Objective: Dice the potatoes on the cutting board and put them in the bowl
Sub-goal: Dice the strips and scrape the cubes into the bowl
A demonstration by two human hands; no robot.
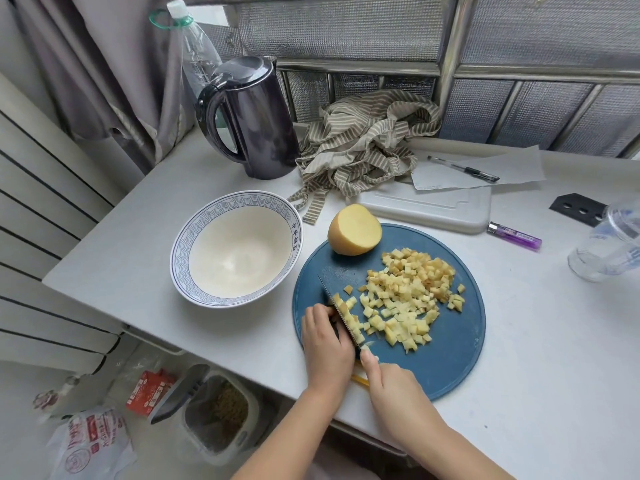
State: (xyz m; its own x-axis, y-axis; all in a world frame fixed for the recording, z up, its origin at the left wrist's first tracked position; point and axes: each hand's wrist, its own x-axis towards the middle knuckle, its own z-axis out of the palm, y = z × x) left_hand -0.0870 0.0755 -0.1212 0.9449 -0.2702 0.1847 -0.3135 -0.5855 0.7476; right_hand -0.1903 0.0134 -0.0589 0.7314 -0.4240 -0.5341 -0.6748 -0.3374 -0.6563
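Potato cubes (408,299) are lying mid cutting board (450,362); the right hand (391,386) is gripping the knife (327,287), the left hand (325,341) is curling beside its blade, grasp hidden, so dicing seems in hand, with the half potato (355,230) at the board's far edge probably to cut next.

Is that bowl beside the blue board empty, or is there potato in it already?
Empty. The bowl shows a bare white inside with no potato in it; the diced pieces lie on the cutting board.

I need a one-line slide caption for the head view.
Right hand dices potato with a knife on the board; left hand beside the blade; bowl empty.
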